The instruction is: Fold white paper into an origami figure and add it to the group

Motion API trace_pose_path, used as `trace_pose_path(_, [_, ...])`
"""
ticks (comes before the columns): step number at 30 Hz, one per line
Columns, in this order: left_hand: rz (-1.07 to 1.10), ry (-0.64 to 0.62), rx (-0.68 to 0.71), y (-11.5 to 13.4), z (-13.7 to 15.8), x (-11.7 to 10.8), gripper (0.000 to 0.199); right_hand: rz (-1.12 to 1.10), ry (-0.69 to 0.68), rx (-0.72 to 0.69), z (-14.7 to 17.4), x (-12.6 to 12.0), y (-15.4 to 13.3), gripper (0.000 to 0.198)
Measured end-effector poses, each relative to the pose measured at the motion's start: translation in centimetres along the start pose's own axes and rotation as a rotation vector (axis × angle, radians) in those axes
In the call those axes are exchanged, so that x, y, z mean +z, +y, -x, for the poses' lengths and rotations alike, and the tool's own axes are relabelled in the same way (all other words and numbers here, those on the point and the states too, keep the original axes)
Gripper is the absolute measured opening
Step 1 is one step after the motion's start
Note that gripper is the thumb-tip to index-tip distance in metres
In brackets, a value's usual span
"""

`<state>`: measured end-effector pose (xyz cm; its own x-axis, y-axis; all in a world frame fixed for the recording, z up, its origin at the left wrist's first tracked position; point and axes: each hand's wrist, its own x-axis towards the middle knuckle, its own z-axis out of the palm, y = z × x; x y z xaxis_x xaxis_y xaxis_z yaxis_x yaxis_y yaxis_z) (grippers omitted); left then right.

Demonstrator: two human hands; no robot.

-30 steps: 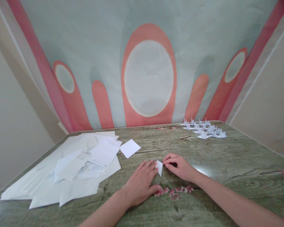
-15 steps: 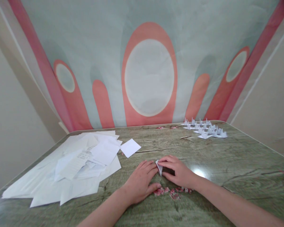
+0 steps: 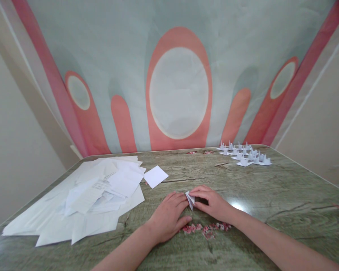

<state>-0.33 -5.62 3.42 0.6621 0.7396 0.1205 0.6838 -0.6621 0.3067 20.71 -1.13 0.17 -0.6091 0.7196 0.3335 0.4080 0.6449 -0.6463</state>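
Note:
A small piece of folded white paper (image 3: pixel 190 200) stands between my two hands at the middle of the wooden table. My left hand (image 3: pixel 169 215) lies flat beside it, fingers stretched out and their tips touching its left edge. My right hand (image 3: pixel 210 203) has its thumb and fingers at the paper's right side, pinching a flap that stands out from the rest. How the inner folds lie is too small to make out.
On the left spreads a large pile of white paper sheets (image 3: pixel 53 199), some printed. A square white sheet (image 3: pixel 156 176) lies beside it. Several folded paper cranes (image 3: pixel 244 161) stand at the table's back right. Behind the table (image 3: pixel 271 241) hangs a patterned backdrop (image 3: pixel 124 45).
My right thumb has moved up towards the fingers, and a flap of the folded paper now opens out to the right. My left hand has hardly moved.

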Motion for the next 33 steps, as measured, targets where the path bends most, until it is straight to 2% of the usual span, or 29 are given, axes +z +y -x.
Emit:
trace_pose_path(7, [0.059,0.173,-0.112,0.3,-1.2,0.8,0.017,-0.036,0.041,0.04,-0.6,0.1,-0.2,0.019])
trace_pose_path(12, [0.028,0.279,-0.243,0.1,-2.1,1.3,0.018,-0.065,0.054,0.06,-1.2,0.3,0.3,0.021])
trace_pose_path(18, [0.074,0.321,-0.267,-0.1,-2.3,2.0,0.015,-0.028,0.067,0.082,-1.3,0.4,0.7,0.021])
trace_pose_path(22, [0.179,0.388,-0.309,-0.5,-2.2,2.7,0.021,-0.016,0.081,0.107,-1.4,0.4,0.8,0.022])
trace_pose_path(28, [0.335,0.403,-0.302,-1.0,-2.0,3.2,0.046,-0.007,0.093,0.136,-1.3,0.6,1.2,0.026])
trace_pose_path(33, [0.33,0.359,-0.239,-1.0,-2.0,2.8,0.041,-0.007,0.102,0.151,-1.2,0.7,1.3,0.025])
